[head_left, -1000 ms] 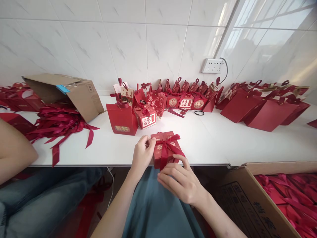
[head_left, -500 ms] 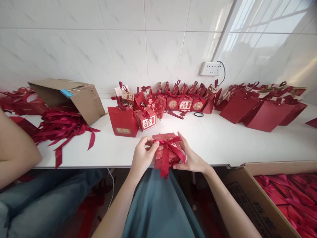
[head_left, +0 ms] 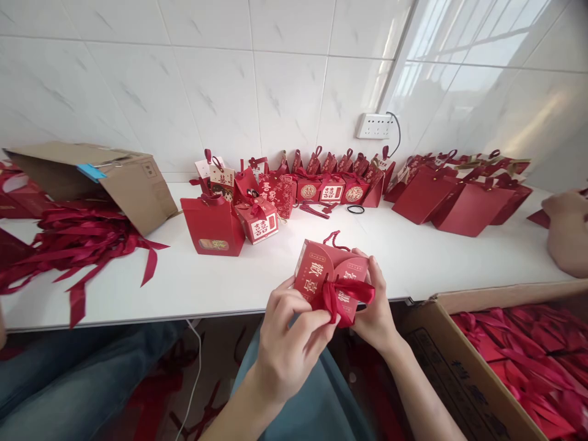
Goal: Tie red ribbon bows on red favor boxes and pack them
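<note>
A small red gift box [head_left: 321, 263] with gold characters is held tilted above the front edge of the white table. A red ribbon bow [head_left: 346, 294] is tied on its near part, and a twisted red cord [head_left: 337, 237] loops up from its far edge. My left hand [head_left: 294, 337] is closed, its fingertips pinching the bow's left part. My right hand [head_left: 374, 306] grips the box by its right side, thumb and fingers around the edge. Part of the box's underside is hidden by my hands.
Red gift boxes [head_left: 257, 220] and red bags [head_left: 473, 208] line the table's back. At left lie a cardboard box [head_left: 138, 190] and heaped ribbons [head_left: 87, 239]. An open carton [head_left: 427, 349] of ribboned red pieces stands right. Another person's hand [head_left: 567, 226] is at far right.
The box has been turned and tilted so its bow sits nearer me. My left hand has shifted from the box's left side to the bow. Another person's hand has appeared at right.
</note>
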`<control>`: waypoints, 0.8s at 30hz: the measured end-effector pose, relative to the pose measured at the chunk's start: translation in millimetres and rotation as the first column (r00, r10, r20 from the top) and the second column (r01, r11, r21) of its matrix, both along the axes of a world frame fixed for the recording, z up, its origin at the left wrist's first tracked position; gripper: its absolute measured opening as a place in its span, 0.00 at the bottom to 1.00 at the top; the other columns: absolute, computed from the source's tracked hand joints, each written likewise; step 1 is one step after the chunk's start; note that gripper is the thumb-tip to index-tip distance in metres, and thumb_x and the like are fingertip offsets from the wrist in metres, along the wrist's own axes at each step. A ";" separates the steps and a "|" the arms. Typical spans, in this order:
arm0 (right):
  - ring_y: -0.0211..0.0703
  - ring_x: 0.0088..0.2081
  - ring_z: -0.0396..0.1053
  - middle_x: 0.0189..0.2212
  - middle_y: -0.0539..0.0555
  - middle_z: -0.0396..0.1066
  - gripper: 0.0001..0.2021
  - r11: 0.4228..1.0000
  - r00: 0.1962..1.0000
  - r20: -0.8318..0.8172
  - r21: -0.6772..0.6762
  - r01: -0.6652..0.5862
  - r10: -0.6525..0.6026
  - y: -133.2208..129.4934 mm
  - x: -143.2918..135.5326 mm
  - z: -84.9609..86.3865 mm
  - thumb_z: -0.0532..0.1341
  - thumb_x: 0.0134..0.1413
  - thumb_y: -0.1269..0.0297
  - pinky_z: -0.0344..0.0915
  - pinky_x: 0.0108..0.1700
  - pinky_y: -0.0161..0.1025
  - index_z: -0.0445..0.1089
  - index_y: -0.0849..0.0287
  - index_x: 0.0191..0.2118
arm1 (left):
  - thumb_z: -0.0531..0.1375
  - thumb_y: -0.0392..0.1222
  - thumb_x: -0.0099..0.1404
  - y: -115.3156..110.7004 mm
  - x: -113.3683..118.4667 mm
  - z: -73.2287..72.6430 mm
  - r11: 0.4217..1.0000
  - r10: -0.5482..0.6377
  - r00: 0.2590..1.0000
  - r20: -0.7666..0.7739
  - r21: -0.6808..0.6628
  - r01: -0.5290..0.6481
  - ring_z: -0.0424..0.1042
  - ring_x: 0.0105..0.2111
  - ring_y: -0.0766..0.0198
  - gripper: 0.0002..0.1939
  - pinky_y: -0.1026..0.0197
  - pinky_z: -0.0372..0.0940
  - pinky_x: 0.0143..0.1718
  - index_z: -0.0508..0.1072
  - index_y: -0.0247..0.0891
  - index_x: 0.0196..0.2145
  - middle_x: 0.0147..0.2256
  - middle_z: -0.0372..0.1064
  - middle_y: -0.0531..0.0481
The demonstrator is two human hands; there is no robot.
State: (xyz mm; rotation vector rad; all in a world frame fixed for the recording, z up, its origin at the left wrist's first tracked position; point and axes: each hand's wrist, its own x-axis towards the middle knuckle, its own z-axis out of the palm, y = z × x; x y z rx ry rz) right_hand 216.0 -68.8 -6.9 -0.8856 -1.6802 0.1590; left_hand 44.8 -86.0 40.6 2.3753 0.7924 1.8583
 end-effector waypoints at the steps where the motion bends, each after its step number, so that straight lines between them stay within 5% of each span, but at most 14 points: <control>1: 0.53 0.63 0.49 0.63 0.60 0.45 0.48 1.000 1.000 -0.003 0.011 0.010 -0.010 -3.0 1.6 0.7 0.66 0.47 0.71 0.64 0.55 0.53 0.35 0.45 0.65 | 0.63 0.27 0.56 -0.3 0.2 1.0 1.000 -0.022 1.000 0.014 -0.001 0.022 0.63 0.31 0.67 0.09 0.55 0.68 0.42 0.68 0.36 0.33 0.27 0.60 0.53; 5: 0.53 0.63 0.50 0.63 0.61 0.45 0.49 0.996 0.995 0.049 0.012 0.086 -0.087 -18.2 12.5 2.7 0.67 0.46 0.71 0.63 0.55 0.53 0.33 0.46 0.66 | 0.59 0.32 0.61 19.2 -5.7 0.7 0.972 -0.018 0.992 0.127 -0.231 0.047 0.64 0.25 0.71 0.06 0.67 0.66 0.29 0.65 0.37 0.28 0.24 0.61 0.55; 8: 0.56 0.62 0.52 0.62 0.62 0.47 0.49 0.966 0.955 0.152 -0.004 0.259 -0.255 -36.9 28.9 6.8 0.67 0.46 0.68 0.61 0.56 0.56 0.34 0.47 0.66 | 0.55 0.42 0.64 51.9 -5.0 -6.7 0.820 0.087 0.990 0.108 -0.573 -0.010 0.67 0.22 0.70 0.11 0.68 0.63 0.24 0.63 0.38 0.25 0.21 0.61 0.56; 10: 0.57 0.61 0.53 0.61 0.62 0.48 0.48 0.918 0.902 0.192 -0.009 0.396 -0.387 -52.5 43.4 11.8 0.67 0.44 0.68 0.60 0.56 0.57 0.37 0.48 0.65 | 0.54 0.45 0.64 70.8 5.9 -15.8 0.763 0.034 0.999 -0.033 -0.645 -0.047 0.69 0.25 0.67 0.12 0.65 0.65 0.27 0.64 0.38 0.25 0.23 0.65 0.54; 14: 0.56 0.56 0.61 0.59 0.61 0.53 0.50 0.825 0.844 0.032 -0.190 0.532 -0.536 -85.9 73.2 26.5 0.70 0.38 0.66 0.62 0.55 0.55 0.42 0.49 0.64 | 0.59 0.48 0.58 82.3 42.1 -42.7 0.894 -0.224 0.856 -0.466 -0.448 -0.011 0.67 0.50 0.53 0.18 0.52 0.64 0.50 0.69 0.37 0.43 0.46 0.69 0.43; 16: 0.54 0.53 0.64 0.55 0.60 0.59 0.47 0.795 0.792 -0.191 -0.344 0.500 -0.580 -101.6 85.2 33.7 0.71 0.36 0.63 0.63 0.54 0.54 0.48 0.51 0.62 | 0.63 0.45 0.53 81.2 55.0 -57.6 0.948 -0.215 0.722 -0.658 -0.319 -0.009 0.55 0.60 0.48 0.31 0.46 0.55 0.58 0.63 0.36 0.55 0.57 0.59 0.39; 19: 0.53 0.48 0.69 0.48 0.58 0.69 0.34 0.813 0.584 -0.579 -0.505 0.291 -0.569 -122.7 97.9 41.4 0.69 0.39 0.53 0.64 0.53 0.55 0.61 0.53 0.54 | 0.56 0.27 0.54 82.4 61.6 -74.3 0.978 -0.136 0.565 -0.813 -0.202 -0.056 0.50 0.62 0.51 0.35 0.45 0.49 0.61 0.59 0.38 0.60 0.62 0.52 0.42; 21: 0.53 0.46 0.70 0.44 0.57 0.72 0.27 0.844 0.467 -0.723 -0.525 0.109 -0.509 -135.3 103.7 45.0 0.65 0.43 0.47 0.65 0.51 0.57 0.67 0.54 0.49 | 0.49 0.20 0.52 84.6 60.8 -79.3 0.982 -0.107 0.539 -0.836 -0.173 -0.074 0.50 0.62 0.54 0.38 0.47 0.49 0.62 0.58 0.38 0.60 0.62 0.52 0.44; 24: 0.53 0.48 0.69 0.42 0.58 0.74 0.25 0.857 0.506 -0.755 -0.512 -0.059 -0.417 -152.4 111.1 49.3 0.57 0.48 0.41 0.64 0.53 0.57 0.71 0.55 0.44 | 0.44 0.17 0.50 85.8 58.8 -79.9 0.984 -0.088 0.557 -0.826 -0.159 -0.080 0.51 0.62 0.54 0.40 0.46 0.50 0.61 0.58 0.38 0.60 0.62 0.52 0.44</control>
